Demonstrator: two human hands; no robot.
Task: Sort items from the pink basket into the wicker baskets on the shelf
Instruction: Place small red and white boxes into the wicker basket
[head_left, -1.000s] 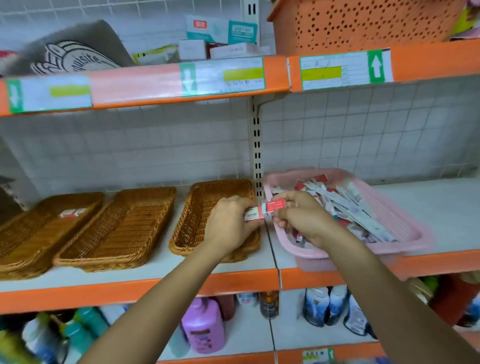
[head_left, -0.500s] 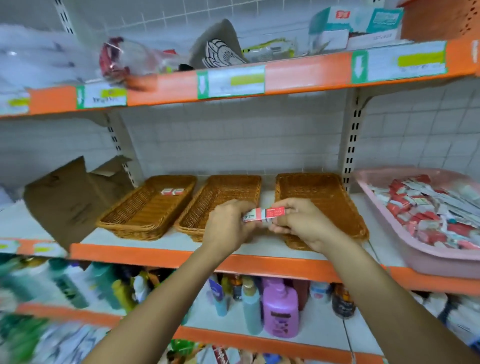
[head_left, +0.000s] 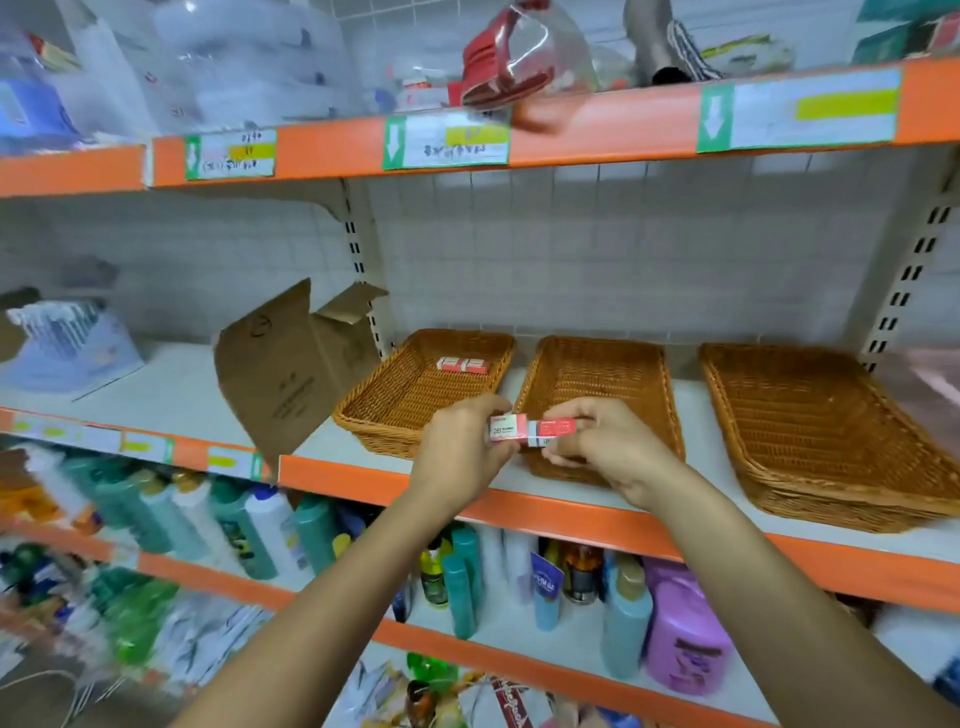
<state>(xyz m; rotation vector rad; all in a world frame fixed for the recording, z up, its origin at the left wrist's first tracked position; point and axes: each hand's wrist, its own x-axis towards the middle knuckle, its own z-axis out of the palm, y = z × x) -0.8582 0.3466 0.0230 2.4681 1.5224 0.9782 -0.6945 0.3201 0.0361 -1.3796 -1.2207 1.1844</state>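
Both hands hold one small red-and-white box (head_left: 530, 430) between them, in front of the shelf. My left hand (head_left: 460, 449) grips its left end and my right hand (head_left: 605, 449) pinches its right end. Behind the hands stand three wicker baskets: the left basket (head_left: 384, 402) holds one similar red box (head_left: 463, 365), the middle basket (head_left: 597, 371) and the right basket (head_left: 810, 431) show nothing inside. A blurred sliver of the pink basket (head_left: 935, 384) shows at the right edge.
A bent cardboard piece (head_left: 291, 369) leans left of the left basket. The orange shelf edge (head_left: 519, 506) runs below the hands. Bottles (head_left: 680, 634) fill the lower shelf, and bagged goods (head_left: 514, 62) sit on the upper one.
The view has swung left: the baskets shifted right in frame and the pink basket slid almost out of view. Both hands keep holding the same box and have carried it leftward.
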